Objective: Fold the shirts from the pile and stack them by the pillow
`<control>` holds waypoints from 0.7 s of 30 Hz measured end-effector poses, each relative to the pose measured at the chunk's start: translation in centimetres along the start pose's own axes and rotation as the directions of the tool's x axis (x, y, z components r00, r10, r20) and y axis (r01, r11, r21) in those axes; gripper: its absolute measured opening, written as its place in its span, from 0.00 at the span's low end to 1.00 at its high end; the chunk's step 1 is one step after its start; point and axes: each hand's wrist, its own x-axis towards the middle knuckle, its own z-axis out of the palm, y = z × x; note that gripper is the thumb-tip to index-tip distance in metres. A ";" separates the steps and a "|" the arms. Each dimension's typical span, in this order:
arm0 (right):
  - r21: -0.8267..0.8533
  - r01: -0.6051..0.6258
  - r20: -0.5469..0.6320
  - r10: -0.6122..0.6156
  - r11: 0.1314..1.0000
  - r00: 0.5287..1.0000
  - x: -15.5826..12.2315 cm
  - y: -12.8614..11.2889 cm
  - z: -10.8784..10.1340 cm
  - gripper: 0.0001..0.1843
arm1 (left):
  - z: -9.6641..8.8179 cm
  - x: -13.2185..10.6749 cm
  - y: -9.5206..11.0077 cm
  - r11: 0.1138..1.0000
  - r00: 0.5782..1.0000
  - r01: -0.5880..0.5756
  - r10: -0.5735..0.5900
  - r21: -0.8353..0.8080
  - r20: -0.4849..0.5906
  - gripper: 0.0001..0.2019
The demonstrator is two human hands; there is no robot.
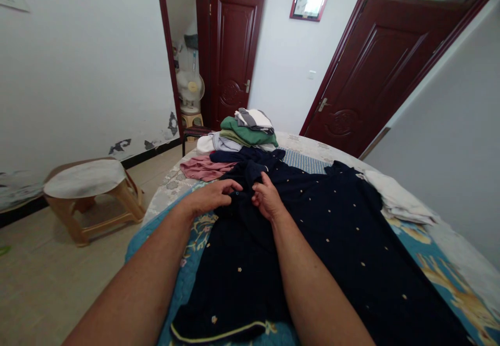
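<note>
A navy shirt with small pale flowers lies spread over the bed, its body reaching toward the lower right. One sleeve, edged in pale yellow trim, points toward me. Near the collar, my right hand pinches the dark cloth between thumb and fingers. Just left of it, my left hand rests at the same part of the shirt, thumb and forefinger apart with a gap between them. A small bluish ring-shaped spot, perhaps a button, shows by the left fingertips.
Behind the shirt stands a pile of folded clothes, with a pink garment beside it. White folded cloth lies at the right. A blue patterned cover is underneath. A stool stands on the floor at left.
</note>
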 end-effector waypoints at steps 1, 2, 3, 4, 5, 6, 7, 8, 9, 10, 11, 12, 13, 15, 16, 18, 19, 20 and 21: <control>0.008 0.007 -0.014 -0.007 1.000 1.000 0.1 0.0 0.0 0.51 | -0.1 0.0 0.1 0.999 0.998 0.011 -0.008 0.044 -0.066 0.19; 0.017 0.015 -0.014 -0.015 1.000 1.000 0.3 0.0 -0.1 0.52 | 0.0 0.1 0.2 0.997 0.987 0.026 -0.014 0.071 -0.159 0.16; 0.023 0.021 -0.004 -0.020 1.000 1.000 0.4 0.1 -0.1 0.51 | 0.2 0.3 0.2 0.996 0.964 0.037 -0.016 0.075 -0.264 0.13; 0.023 0.028 0.008 -0.028 0.999 1.000 0.5 0.2 -0.1 0.49 | 0.5 0.6 0.1 0.997 0.933 0.040 -0.017 0.058 -0.358 0.12; 0.015 0.040 0.015 -0.040 0.999 0.999 0.7 0.3 0.0 0.45 | 0.8 1.0 0.0 0.999 0.903 0.031 -0.017 0.026 -0.429 0.13; -0.003 0.063 0.015 -0.063 0.998 0.998 0.8 0.4 0.1 0.39 | 1.1 1.3 -0.1 1.000 0.883 0.011 -0.014 -0.009 -0.469 0.13; -0.031 0.094 0.003 -0.094 0.995 0.996 1.0 0.5 0.2 0.34 | 1.4 1.6 -0.3 0.999 0.876 -0.011 -0.011 -0.042 -0.482 0.14; -0.067 0.127 -0.017 -0.128 0.990 0.992 1.2 0.7 0.3 0.28 | 1.5 1.8 -0.4 0.997 0.879 -0.031 -0.007 -0.072 -0.476 0.15; -0.105 0.155 -0.041 -0.160 0.982 0.986 1.3 0.9 0.4 0.24 | 1.5 1.8 -0.4 0.994 0.888 -0.050 -0.002 -0.101 -0.459 0.16; -0.138 0.172 -0.068 -0.183 0.975 0.981 1.5 1.0 0.5 0.20 | 1.4 1.7 -0.4 0.989 0.900 -0.067 0.002 -0.134 -0.435 0.17; -0.161 0.179 -0.097 -0.196 0.971 0.976 1.7 1.1 0.5 0.17 | 1.1 1.4 -0.2 0.982 0.914 -0.085 0.009 -0.169 -0.406 0.18; -0.168 0.178 -0.123 -0.200 0.970 0.972 1.8 1.2 0.5 0.15 | 0.6 0.9 0.0 0.974 0.932 -0.102 0.023 -0.201 -0.362 0.19; -0.160 0.174 -0.144 -0.197 0.972 0.970 1.9 1.3 0.5 0.14 | 0.1 0.4 0.2 0.968 0.953 -0.116 0.045 -0.224 -0.300 0.21; -0.110 0.170 -0.176 -0.188 0.979 0.966 2.1 1.3 0.3 0.16 | -1.1 -0.9 0.7 0.972 0.988 -0.115 0.092 -0.203 -0.122 0.30; -0.080 0.171 -0.189 -0.184 0.982 0.965 2.1 1.2 0.3 0.17 | -1.7 -1.5 0.9 0.983 0.994 -0.104 0.101 -0.151 -0.031 0.36; -0.028 0.177 -0.207 -0.179 0.984 0.962 2.0 1.0 0.1 0.18 | -2.4 -2.3 0.9 0.996 0.992 -0.091 0.090 0.010 0.083 0.43; -0.011 0.181 -0.210 -0.179 0.983 0.961 1.9 0.9 0.1 0.19 | -2.6 -2.4 0.8 0.991 0.992 -0.089 0.080 0.095 0.100 0.44; 0.003 0.186 -0.213 -0.181 0.983 0.960 1.9 0.8 0.1 0.19 | -2.7 -2.4 0.6 0.982 0.993 -0.088 0.072 0.167 0.098 0.43; 0.015 0.191 -0.215 -0.184 0.981 0.959 1.8 0.7 0.1 0.18 | -2.7 -2.3 0.4 0.973 0.994 -0.083 0.066 0.216 0.087 0.39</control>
